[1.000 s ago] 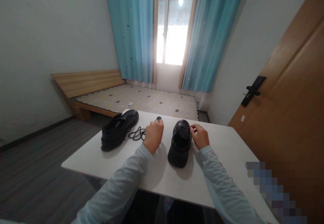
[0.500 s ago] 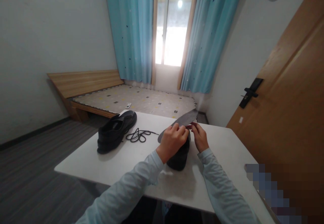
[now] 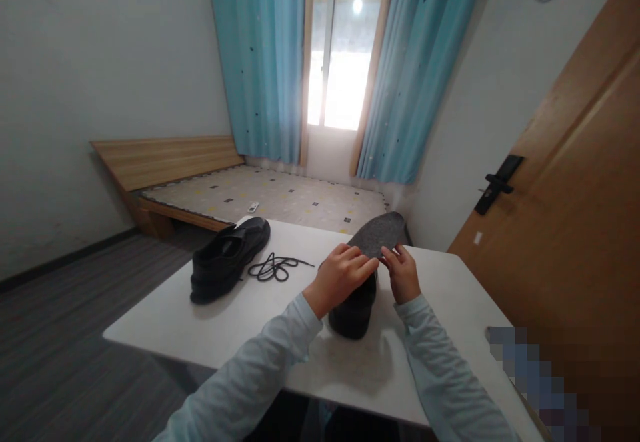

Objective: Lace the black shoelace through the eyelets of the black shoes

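A grey insole [image 3: 379, 234] is held up above a black shoe [image 3: 353, 310] on the white table. My left hand [image 3: 341, 275] grips the insole's near left side, its fingers closed and partly hiding the shoe's opening. On the right edge of the insole, my right hand [image 3: 401, 272] pinches with thumb and fingers. The second black shoe [image 3: 227, 259] stands at the table's left, its opening facing up. Between the two shoes lies a loosely looped black shoelace [image 3: 275, 267].
The white table [image 3: 250, 322] spans the space in front of me. Behind it is a low bed [image 3: 280, 192] with a small white object [image 3: 253, 207] on it. A wooden door [image 3: 565, 215] stands at the right.
The insole has turned and shifted right, showing more of its broad face. My right hand has moved slightly right with it. Both shoes and the shoelace stay where they were.
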A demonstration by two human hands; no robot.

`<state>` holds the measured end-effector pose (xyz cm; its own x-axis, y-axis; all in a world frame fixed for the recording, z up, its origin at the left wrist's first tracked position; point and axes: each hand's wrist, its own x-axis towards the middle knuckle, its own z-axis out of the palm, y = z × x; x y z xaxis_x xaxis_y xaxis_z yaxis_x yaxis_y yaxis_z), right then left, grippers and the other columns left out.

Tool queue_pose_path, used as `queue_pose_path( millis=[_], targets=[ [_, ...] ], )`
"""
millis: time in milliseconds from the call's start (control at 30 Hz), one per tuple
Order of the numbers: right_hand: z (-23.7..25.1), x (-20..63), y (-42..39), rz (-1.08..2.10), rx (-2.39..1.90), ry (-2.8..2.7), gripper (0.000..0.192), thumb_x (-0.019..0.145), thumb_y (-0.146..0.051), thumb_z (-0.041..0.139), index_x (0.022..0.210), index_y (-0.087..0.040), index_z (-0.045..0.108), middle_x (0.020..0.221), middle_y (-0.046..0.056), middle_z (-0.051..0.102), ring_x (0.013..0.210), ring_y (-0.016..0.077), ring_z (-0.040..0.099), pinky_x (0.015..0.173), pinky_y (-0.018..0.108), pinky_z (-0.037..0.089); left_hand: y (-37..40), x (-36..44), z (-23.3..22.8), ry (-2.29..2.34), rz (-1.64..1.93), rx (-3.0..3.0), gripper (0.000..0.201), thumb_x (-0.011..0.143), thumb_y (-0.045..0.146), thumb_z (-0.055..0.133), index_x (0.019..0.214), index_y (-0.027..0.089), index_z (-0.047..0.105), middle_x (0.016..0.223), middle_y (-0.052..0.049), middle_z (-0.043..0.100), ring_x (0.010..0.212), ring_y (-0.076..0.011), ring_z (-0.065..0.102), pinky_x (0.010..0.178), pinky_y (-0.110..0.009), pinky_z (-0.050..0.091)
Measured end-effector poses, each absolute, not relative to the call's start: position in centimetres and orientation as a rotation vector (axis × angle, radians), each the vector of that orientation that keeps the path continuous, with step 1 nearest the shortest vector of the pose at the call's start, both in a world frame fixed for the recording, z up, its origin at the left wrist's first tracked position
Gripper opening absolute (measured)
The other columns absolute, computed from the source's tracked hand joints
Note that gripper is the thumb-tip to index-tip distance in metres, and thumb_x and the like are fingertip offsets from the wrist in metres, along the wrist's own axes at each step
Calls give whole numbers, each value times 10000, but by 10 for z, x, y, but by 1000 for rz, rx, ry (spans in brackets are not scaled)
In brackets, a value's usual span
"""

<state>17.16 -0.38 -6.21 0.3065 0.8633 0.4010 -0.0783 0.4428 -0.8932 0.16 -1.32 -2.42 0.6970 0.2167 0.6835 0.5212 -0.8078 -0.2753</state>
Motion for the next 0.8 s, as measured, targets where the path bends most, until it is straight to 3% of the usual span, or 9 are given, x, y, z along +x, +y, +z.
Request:
queue_pose_path(
  millis=[133,267,600,800],
  targets=[
    [-63,174,-1,726,-907,-1014,229,667,-316,693,841,-182,629,828,12,682,801,155,632,720,283,511,-6,2,-27,-501,-1072,-2557,158,891,247,454,960,197,587,724,-1,641,740,-133,578,717,-287,414],
    [-60,176,-1,715,-914,-960,291,639,-317,711,883,-175,640,846,30,698,797,164,644,716,303,519,-3,1,-25,-628,-1438,-2655,181,861,252,495,983,188,611,846,-28,691,792,-122,619,777,-269,456],
    [-57,184,-1,704,-971,-734,309,597,-294,717,862,-192,594,769,5,703,621,122,644,516,205,483,4,-24,-14,-1016,-2086,-2690,171,853,242,495,932,160,622,863,-43,702,820,-138,661,771,-254,516],
    [-57,180,-3,846,-991,-782,370,563,-268,752,894,-163,625,721,14,708,602,129,641,552,233,498,11,-24,-21,-1115,-2274,-2796,213,856,287,489,978,151,598,882,-50,676,762,-119,646,721,-249,533]
  ],
)
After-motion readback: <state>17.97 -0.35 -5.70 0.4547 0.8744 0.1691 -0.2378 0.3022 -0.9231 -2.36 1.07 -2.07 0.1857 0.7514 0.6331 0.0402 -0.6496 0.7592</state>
